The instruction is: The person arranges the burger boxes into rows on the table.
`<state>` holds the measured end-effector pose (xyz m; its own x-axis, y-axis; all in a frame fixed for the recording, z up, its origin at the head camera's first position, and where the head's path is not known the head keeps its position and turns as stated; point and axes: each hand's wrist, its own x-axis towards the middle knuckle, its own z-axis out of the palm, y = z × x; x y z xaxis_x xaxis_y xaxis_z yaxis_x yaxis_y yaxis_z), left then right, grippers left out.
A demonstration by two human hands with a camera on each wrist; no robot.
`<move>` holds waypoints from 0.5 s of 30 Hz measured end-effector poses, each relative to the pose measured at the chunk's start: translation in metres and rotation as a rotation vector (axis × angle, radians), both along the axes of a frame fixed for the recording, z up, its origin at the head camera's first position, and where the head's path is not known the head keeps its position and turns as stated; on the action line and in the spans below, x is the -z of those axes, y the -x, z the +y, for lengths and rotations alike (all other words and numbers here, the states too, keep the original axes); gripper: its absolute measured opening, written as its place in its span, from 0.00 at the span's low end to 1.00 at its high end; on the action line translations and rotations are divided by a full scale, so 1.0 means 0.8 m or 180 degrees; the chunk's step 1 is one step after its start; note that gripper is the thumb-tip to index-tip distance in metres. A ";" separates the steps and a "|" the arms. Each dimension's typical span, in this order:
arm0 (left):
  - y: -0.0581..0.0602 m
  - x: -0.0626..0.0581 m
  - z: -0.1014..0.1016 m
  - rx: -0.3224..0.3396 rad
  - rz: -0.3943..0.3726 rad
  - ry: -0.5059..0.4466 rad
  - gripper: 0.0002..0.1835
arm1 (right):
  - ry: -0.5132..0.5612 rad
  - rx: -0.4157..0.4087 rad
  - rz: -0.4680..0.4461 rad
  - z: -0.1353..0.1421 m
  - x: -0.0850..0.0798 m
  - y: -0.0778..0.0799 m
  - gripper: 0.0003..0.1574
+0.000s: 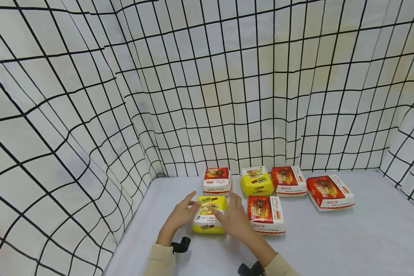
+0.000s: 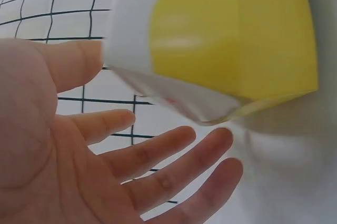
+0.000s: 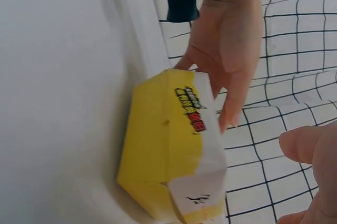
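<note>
A yellow and white hamburger box (image 1: 209,215) sits on the white table between both hands, at the front left of the group. My left hand (image 1: 182,214) is at its left side, fingers extended and spread; in the left wrist view the palm faces the box (image 2: 221,34), with the thumb tip right at its edge. On the other side, my right hand (image 1: 235,217) overlaps the box's right edge, thumb over the top face. Only some fingertips of the right hand (image 3: 318,166) show in the right wrist view, apart from the box.
Right of the hands lies a red and white hamburger box (image 1: 266,214). Behind stand another red box (image 1: 217,181), a yellow box (image 1: 257,181) and two more red boxes, one (image 1: 289,181) near the middle and one (image 1: 330,193) farther right. Black netting (image 1: 227,96) over white cloth encloses the table (image 1: 331,245).
</note>
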<state>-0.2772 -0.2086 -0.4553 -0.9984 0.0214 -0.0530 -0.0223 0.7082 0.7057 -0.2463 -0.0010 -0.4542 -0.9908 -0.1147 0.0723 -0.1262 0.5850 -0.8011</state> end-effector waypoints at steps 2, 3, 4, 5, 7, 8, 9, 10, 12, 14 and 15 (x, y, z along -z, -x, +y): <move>-0.001 -0.008 0.001 -0.0070 0.0094 0.0008 0.32 | 0.0016 0.0034 -0.0029 0.009 -0.014 -0.001 0.56; -0.002 -0.012 0.003 -0.0090 0.0164 0.0010 0.32 | 0.0054 0.0043 -0.0046 0.014 -0.021 -0.001 0.56; -0.004 -0.018 0.005 -0.0102 0.0254 0.0003 0.31 | 0.0112 0.0043 -0.0057 0.021 -0.027 -0.001 0.55; -0.006 -0.025 0.008 -0.0105 0.0361 -0.0018 0.31 | 0.0189 0.0042 -0.0081 0.028 -0.033 0.000 0.55; -0.012 -0.039 0.015 -0.0095 0.0601 -0.0078 0.28 | 0.0323 0.0023 -0.0069 0.044 -0.045 0.003 0.53; -0.016 -0.046 0.020 -0.0077 0.0730 -0.0111 0.27 | 0.0428 -0.0007 -0.0050 0.053 -0.051 0.005 0.53; -0.020 -0.053 0.025 -0.0061 0.0863 -0.0169 0.25 | 0.0525 -0.0039 -0.0028 0.063 -0.057 0.007 0.52; -0.024 -0.060 0.030 -0.0033 0.1004 -0.0234 0.24 | 0.0607 -0.0077 0.0003 0.073 -0.062 0.009 0.51; -0.032 -0.071 0.043 0.0045 0.1248 -0.0378 0.21 | 0.0690 -0.0170 0.0136 0.094 -0.072 0.012 0.48; -0.040 -0.081 0.056 0.0175 0.1456 -0.0538 0.19 | 0.0687 -0.0296 0.0346 0.113 -0.080 0.013 0.44; -0.044 -0.084 0.064 0.0251 0.1539 -0.0616 0.18 | 0.0665 -0.0353 0.0468 0.123 -0.082 0.013 0.42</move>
<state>-0.2424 -0.1576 -0.3879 -0.9028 0.0611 0.4257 0.3862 0.5504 0.7402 -0.2570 0.0971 -0.3883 -0.9501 -0.1894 0.2478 -0.3041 0.3851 -0.8713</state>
